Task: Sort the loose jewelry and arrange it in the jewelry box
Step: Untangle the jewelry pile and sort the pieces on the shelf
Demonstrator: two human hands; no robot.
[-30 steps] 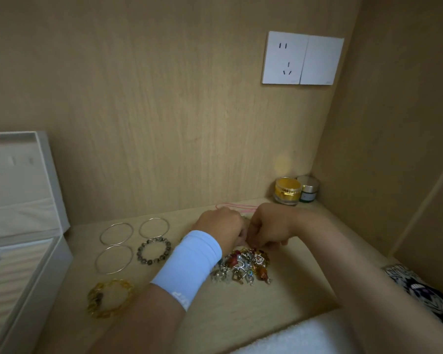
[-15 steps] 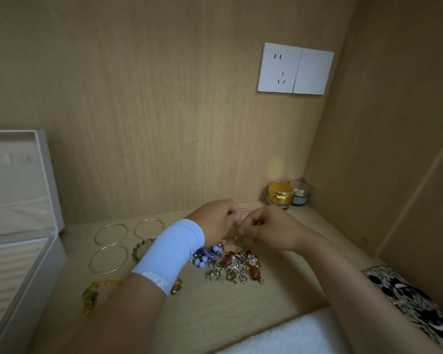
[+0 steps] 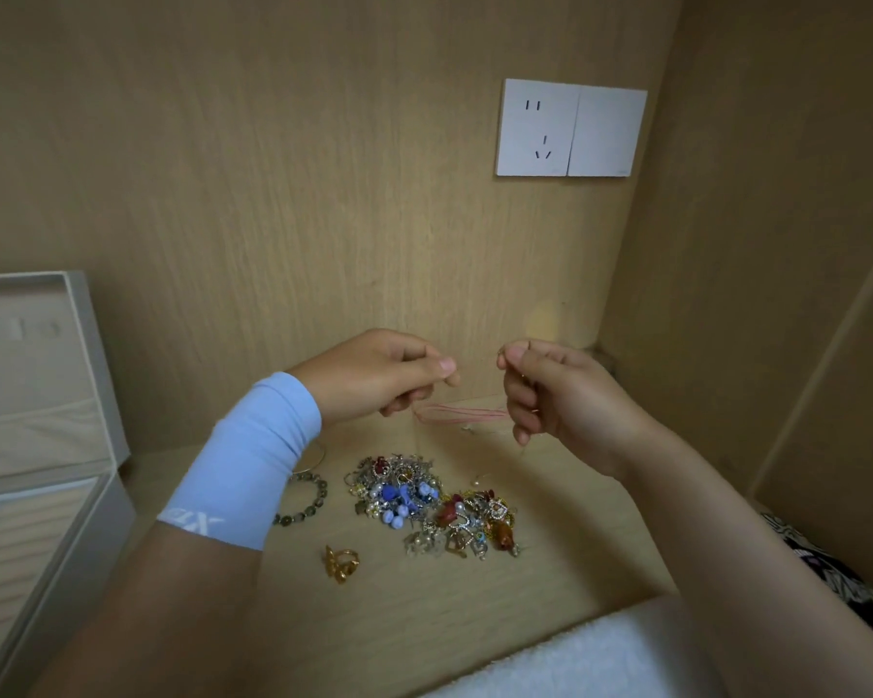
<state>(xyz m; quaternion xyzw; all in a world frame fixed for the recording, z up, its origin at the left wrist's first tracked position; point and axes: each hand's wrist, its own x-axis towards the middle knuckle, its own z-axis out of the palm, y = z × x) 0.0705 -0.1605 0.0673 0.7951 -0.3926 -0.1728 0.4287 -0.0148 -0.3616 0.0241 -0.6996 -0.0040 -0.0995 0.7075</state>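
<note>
1. White lettering on our pale-blue wristband (image 3: 253,455) is only partly legible: "XT".
2. We hold both hands raised, the left hand (image 3: 384,377) and right hand (image 3: 550,390) facing, fingers curled.
3. Each thumb and forefinger pinch a thin strand (image 3: 524,379), barely visible.
4. Below our fingertips the loose jewelry (image 3: 424,501) lies heaped; the jewelry box (image 3: 79,561) stands open, well left of them.

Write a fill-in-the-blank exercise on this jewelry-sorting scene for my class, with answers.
The jewelry box has its lid ___.
The wristband on the left wrist is light ___.
The wall socket is ___.
The left hand and right hand pinch a thin strand; the gold ring is held by ___ of them.
Answers: open, blue, white, neither.
</note>
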